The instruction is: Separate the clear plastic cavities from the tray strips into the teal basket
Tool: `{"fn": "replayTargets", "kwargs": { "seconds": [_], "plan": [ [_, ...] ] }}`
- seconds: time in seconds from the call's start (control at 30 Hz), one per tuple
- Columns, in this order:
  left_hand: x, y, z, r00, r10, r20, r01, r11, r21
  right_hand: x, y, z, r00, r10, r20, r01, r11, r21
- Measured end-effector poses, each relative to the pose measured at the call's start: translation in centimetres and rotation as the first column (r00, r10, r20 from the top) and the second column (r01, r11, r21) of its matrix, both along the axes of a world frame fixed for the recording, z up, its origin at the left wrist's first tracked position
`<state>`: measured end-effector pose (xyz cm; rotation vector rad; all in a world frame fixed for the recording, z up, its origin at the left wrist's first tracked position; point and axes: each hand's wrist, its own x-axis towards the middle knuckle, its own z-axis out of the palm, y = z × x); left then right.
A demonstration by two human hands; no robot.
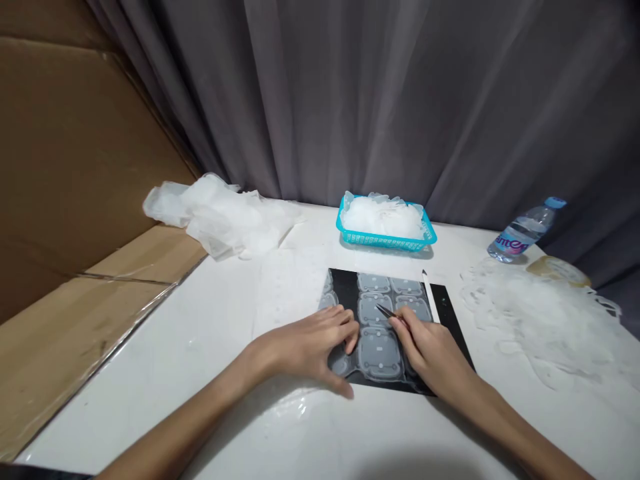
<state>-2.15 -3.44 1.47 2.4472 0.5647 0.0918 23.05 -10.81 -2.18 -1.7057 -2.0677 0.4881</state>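
Observation:
A flat black board (455,327) lies on the white table. Over it is a translucent plastic sheet with several rounded-rectangle shapes (379,353), each marked with small dots. My right hand (425,340) grips dark pointed tweezers (385,311), whose tips are over one of the middle shapes. On the left part of the sheet rests my left hand (320,343), holding nothing. Its fingers are bent and its thumb is spread toward the board's near edge. A white pen-like tool (430,297) lies on the board's right side, just beyond my right hand.
Behind the board stands a turquoise basket (385,241) filled with translucent pieces. Crumpled plastic film (230,213) is piled at the back left. Plastic scraps (555,320) and a tilted-looking water bottle (525,230) are to the right. Cardboard (100,287) borders the left side; a grey curtain (350,100) hangs behind.

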Motion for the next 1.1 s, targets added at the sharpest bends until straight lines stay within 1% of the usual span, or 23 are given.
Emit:
{"fn": "replayTargets", "kwargs": {
  "seconds": [0.03,0.1,0.17,0.23,0.33,0.4,0.5,0.6,0.73,0.83,1.0,1.1],
  "plan": [
    [0.0,-0.1,0.0,1.0,-0.012,-0.022,0.013,1.0,0.029,0.0,0.0,0.1,0.999,-0.007,0.039,0.006,1.0,0.022],
    [0.0,0.1,0.2,0.999,-0.034,-0.041,0.036,0.998,0.045,0.0,-0.1,0.2,0.995,-0.009,0.097,0.004,0.999,0.052],
    [-0.1,0.5,0.4,0.998,-0.046,-0.038,0.047,0.998,0.029,0.0,-0.3,0.4,0.993,-0.004,0.122,-0.003,0.998,0.055],
    [-0.3,0.9,0.6,0.999,-0.048,-0.022,0.048,0.999,-0.001,-0.3,-0.7,0.5,0.994,0.0,0.114,-0.005,0.999,0.048],
    [-0.4,1.2,0.5,0.999,-0.051,0.008,0.051,0.998,-0.035,-0.7,-1.4,0.6,0.999,0.001,0.038,-0.003,0.999,0.046],
    [-0.3,1.2,0.3,0.999,-0.04,0.026,0.04,0.999,-0.021,-0.9,-1.8,0.6,0.999,0.02,-0.035,-0.019,0.999,0.034],
    [0.0,1.0,0.0,0.999,-0.032,0.011,0.032,0.999,0.027,-1.0,-2.1,0.9,0.991,0.054,-0.122,-0.059,0.998,-0.033],
    [0.3,0.6,0.1,0.997,-0.057,-0.042,0.058,0.998,0.016,-1.1,-2.3,1.4,0.984,0.067,-0.167,-0.085,0.991,-0.1],
    [0.2,0.5,0.4,0.996,-0.059,-0.07,0.057,0.998,-0.032,-1.0,-2.5,2.0,0.975,0.132,-0.177,-0.143,0.989,-0.05],
    [0.1,0.8,0.3,0.996,-0.082,-0.032,0.079,0.994,-0.081,-1.1,-2.7,2.4,0.967,0.159,-0.2,-0.166,0.986,-0.02],
    [-0.1,1.3,0.1,0.991,-0.131,0.028,0.134,0.978,-0.158,-1.7,-3.0,2.7,0.929,0.141,-0.342,-0.162,0.986,-0.031],
    [-0.1,1.3,0.1,0.991,-0.13,0.037,0.135,0.978,-0.161,-2.2,-3.5,2.3,0.923,0.12,-0.366,-0.143,0.989,-0.036]
  ]
}}
